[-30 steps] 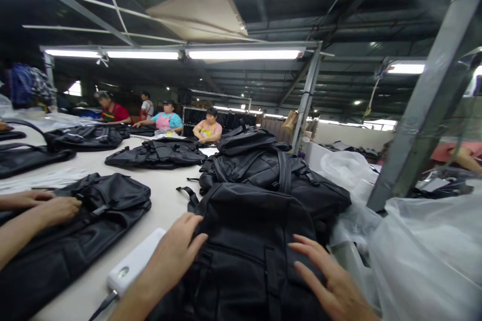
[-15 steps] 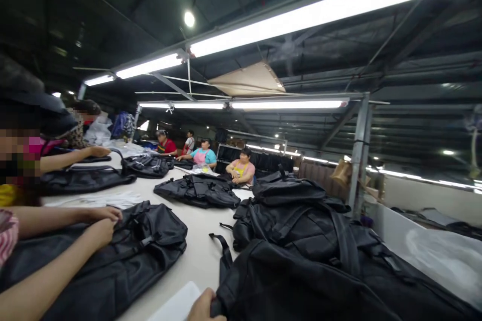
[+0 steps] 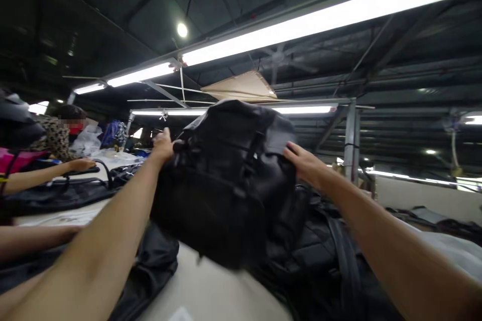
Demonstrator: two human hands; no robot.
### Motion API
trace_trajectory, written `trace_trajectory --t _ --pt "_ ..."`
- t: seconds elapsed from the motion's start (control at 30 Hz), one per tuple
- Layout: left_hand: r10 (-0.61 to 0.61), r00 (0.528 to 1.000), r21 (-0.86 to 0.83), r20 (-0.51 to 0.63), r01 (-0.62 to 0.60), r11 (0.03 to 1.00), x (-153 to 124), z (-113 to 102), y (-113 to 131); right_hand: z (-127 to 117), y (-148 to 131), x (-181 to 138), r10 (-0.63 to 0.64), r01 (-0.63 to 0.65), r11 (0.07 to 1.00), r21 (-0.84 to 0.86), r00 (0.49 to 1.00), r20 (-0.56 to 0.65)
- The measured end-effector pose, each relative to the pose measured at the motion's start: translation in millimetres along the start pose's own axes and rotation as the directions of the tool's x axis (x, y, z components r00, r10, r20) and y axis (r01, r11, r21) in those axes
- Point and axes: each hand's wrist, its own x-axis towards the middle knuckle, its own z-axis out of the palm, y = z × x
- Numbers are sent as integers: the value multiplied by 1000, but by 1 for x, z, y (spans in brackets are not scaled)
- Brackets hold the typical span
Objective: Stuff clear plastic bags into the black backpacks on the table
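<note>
A black backpack point(image 3: 222, 180) is up in the air in front of me, above the long pale table point(image 3: 211, 291), blurred by motion. My left hand point(image 3: 162, 146) grips its upper left edge, fingers closed on the fabric. At the bag's upper right side my right hand point(image 3: 303, 163) holds on, thumb and fingers around the edge. Both my arms are stretched forward. Below the lifted bag lies a pile of more black backpacks point(image 3: 324, 241).
Another black bag point(image 3: 150, 266) lies at the lower left, with a co-worker's forearms point(image 3: 33, 241) beside it. Further left another person's hand point(image 3: 81, 164) rests on a black bag point(image 3: 64, 190). A steel post point(image 3: 350, 140) stands at right. Long tube lights hang overhead.
The backpack that lay flat under my hands has been lifted off the table and swung up and forward. My view has tilted upward, and both arms are now extended.
</note>
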Motion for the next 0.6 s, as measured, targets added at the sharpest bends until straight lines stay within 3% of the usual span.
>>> trace_trajectory --t 0.1,0.13,0.2,0.27,0.33,0.37,0.47,0.53,0.6 --pt "-26 996 30 -87 29 999 57 -9 3 -16 -12 38 3 -7 983 -184 1000 -21" --pt "-8 995 26 -100 11 1000 59 -7 -4 -16 -11 44 -8 0 971 -238 999 -35" --pt "24 997 1 -74 -24 1000 40 10 -28 -7 4 39 -24 14 945 -326 999 -27" --pt "8 999 -40 53 -6 999 -9 49 -59 13 38 13 1 19 918 -396 999 52" --pt "-50 957 -52 285 67 996 -78 102 -88 37 84 -27 65 21 893 -450 982 175" --pt "-73 906 -58 417 107 993 -118 130 -101 48 107 -48 99 22 883 -469 968 230" --pt "-49 690 -123 722 198 972 -236 202 -127 76 167 -103 193 8 864 -504 919 345" --pt "-33 567 -161 823 288 944 -297 235 -138 87 193 -127 226 8 857 -516 894 388" --pt "-1 496 -225 869 397 890 -337 256 -147 95 209 -137 237 9 850 -526 886 399"
